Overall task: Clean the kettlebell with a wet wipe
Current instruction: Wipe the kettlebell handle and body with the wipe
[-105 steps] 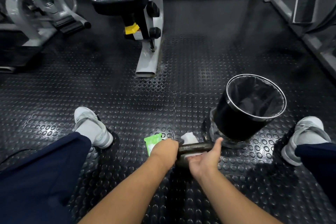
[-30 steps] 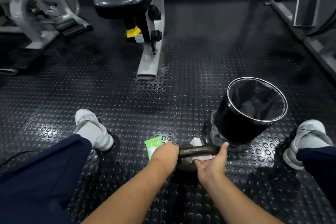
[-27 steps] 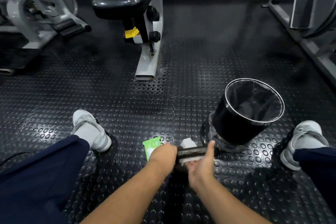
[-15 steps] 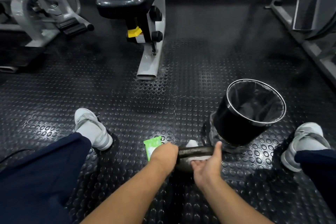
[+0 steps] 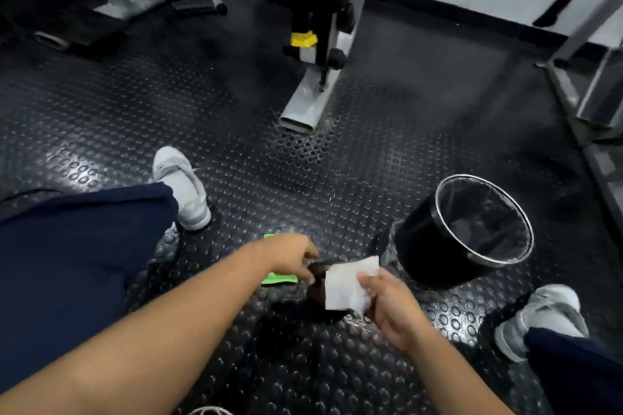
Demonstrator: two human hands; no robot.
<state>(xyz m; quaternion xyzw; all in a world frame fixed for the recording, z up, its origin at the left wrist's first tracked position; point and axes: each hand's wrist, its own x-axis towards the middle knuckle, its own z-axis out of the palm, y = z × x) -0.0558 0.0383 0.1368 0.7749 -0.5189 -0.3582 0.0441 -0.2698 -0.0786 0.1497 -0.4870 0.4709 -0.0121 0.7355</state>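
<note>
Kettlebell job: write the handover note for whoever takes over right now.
Left hand holds the kettlebell by its handle, on the floor.
Right hand pinches the wipe over the kettlebell.
Green wipe pack lies under the left wrist; lined bin stands to the right.
Done: wipe out and in hand.
Left: how much is wiped cannot be told; finish the wiping, then probably bin the wipe.

One head-worn wide-angle view faces forward and down, close above the hands (image 5: 391, 307).
</note>
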